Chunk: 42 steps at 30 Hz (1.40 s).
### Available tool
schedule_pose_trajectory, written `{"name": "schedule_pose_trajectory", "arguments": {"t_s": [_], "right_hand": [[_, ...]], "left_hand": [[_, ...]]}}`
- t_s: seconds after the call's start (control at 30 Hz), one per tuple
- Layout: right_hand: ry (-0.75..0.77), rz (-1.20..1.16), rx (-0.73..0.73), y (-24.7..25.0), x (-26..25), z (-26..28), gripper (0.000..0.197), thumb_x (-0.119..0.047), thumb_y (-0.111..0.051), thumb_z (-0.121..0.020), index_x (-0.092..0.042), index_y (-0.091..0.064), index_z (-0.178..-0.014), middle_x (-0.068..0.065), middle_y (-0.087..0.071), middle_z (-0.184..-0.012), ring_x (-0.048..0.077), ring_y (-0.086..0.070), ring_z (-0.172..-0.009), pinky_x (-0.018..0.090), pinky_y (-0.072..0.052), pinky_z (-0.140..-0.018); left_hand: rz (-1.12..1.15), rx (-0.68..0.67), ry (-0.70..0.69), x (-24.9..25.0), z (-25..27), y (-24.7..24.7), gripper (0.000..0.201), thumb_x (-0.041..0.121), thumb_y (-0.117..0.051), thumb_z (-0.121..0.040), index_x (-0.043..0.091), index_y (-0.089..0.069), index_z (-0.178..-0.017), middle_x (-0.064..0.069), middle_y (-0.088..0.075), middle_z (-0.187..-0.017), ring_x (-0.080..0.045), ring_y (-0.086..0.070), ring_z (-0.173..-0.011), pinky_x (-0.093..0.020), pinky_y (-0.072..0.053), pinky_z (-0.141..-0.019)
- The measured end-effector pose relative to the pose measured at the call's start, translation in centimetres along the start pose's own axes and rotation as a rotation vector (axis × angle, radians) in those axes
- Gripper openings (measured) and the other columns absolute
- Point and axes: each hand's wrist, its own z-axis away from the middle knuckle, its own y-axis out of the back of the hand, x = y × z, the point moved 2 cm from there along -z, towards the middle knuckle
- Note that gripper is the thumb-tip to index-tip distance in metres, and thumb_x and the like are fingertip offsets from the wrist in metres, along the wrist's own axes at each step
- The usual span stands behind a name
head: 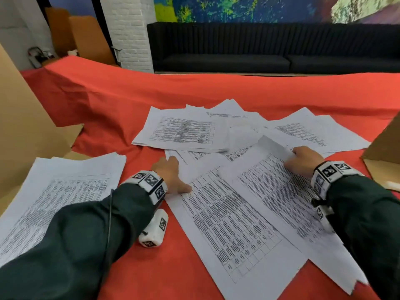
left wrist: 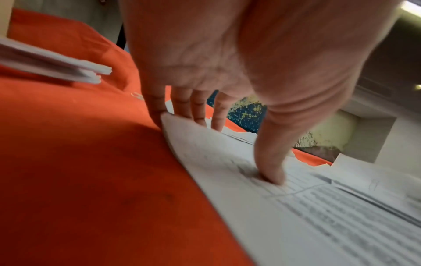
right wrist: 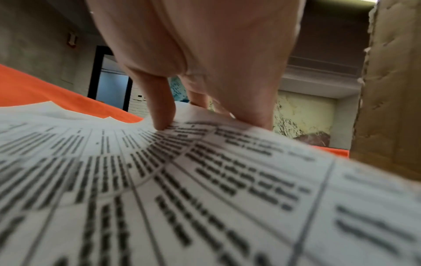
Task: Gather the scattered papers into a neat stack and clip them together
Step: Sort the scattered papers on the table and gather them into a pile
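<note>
Both hands are down on the loose papers in the middle of the red table cloth (head: 121,100). At the left hand (head: 171,176), the corner of the near sheet (head: 227,224) is pinched: the fingers (left wrist: 157,108) are tucked under its lifted corner and the thumb (left wrist: 271,169) is pressed on top of the print. At the right hand (head: 303,161), the far edge of the right sheet (head: 281,191) is pinched and curled up, with the thumb (right wrist: 159,111) on the printed side and the other fingers behind the paper. More papers (head: 184,131) are spread behind the hands, toward the far edge of the table, lying on top of each other at all sorts of angles. A tidier pile (head: 54,191) is already lying near the left edge of the table, beside brown cardboard (head: 21,126). No clip can be seen in any view. The step in hand looks like the two near sheets being picked up and brought together. It is best done slowly, because thin paper bends and slips, and a hard pinch can leave a crease. One sheet should be slid over the other until the corners match, and the grip should be kept close to the edge so that the sheets hang flat. The sheets lying underneath should not be dragged along, or the mess gets bigger. Then the pair can be laid on the tidy pile and the edges tapped even. A lot of the job is left, since many sheets are not yet gathered and nothing is clipped.
</note>
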Motion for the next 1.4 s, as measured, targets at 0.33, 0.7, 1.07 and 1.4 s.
{"name": "schedule_pose_trajectory", "arguments": {"t_s": [0.33, 0.7, 1.07, 1.4], "right_hand": [[-0.097, 0.063, -0.106, -0.8, 0.2, -0.9, 0.049, -0.044, -0.086, -0.072, -0.005, -0.063, -0.091, 0.005, -0.061, -0.082, 0.023, -0.058, -0.075, 0.024, -0.036, -0.053], [0.023, 0.008, -0.05, -1.2, -5.3, 1.8, 0.036, -0.027, -0.09, -0.066, -0.023, -0.062, -0.089, 0.002, -0.065, -0.094, 0.026, -0.061, -0.089, 0.029, -0.042, -0.068], [0.158, -0.163, -0.139, -3.9, -9.8, 3.7, 0.032, -0.029, -0.09, -0.071, -0.021, -0.067, -0.092, -0.004, -0.065, -0.091, 0.015, -0.062, -0.084, 0.024, -0.044, -0.063], [0.375, -0.368, -0.14, 1.6, -9.2, 5.4, 0.016, -0.027, -0.088, -0.076, -0.024, -0.073, -0.077, -0.015, -0.068, -0.057, -0.003, -0.063, -0.053, 0.015, -0.044, -0.052]], "left_hand": [[0.404, -0.047, 0.002, 0.0, -0.6, -1.1, 0.031, 0.035, -0.072, -0.091, 0.007, -0.077, -0.103, -0.008, -0.077, -0.099, -0.026, -0.073, -0.091, -0.032, -0.059, -0.076], [0.64, -0.113, 0.114, -0.3, 0.0, -1.8, 0.073, 0.048, -0.078, -0.083, 0.003, -0.058, -0.138, -0.005, -0.06, -0.14, -0.029, -0.061, -0.126, -0.034, -0.046, -0.109], [0.765, -0.257, -0.009, 1.1, 1.2, -2.5, 0.064, 0.046, -0.095, -0.055, 0.008, -0.077, -0.103, -0.009, -0.079, -0.099, -0.031, -0.076, -0.092, -0.046, -0.061, -0.088], [1.6, -0.111, -0.195, 1.0, 2.1, 0.8, 0.053, 0.02, -0.085, -0.076, 0.002, -0.069, -0.124, -0.022, -0.07, -0.125, -0.037, -0.07, -0.112, -0.05, -0.055, -0.099]]}}
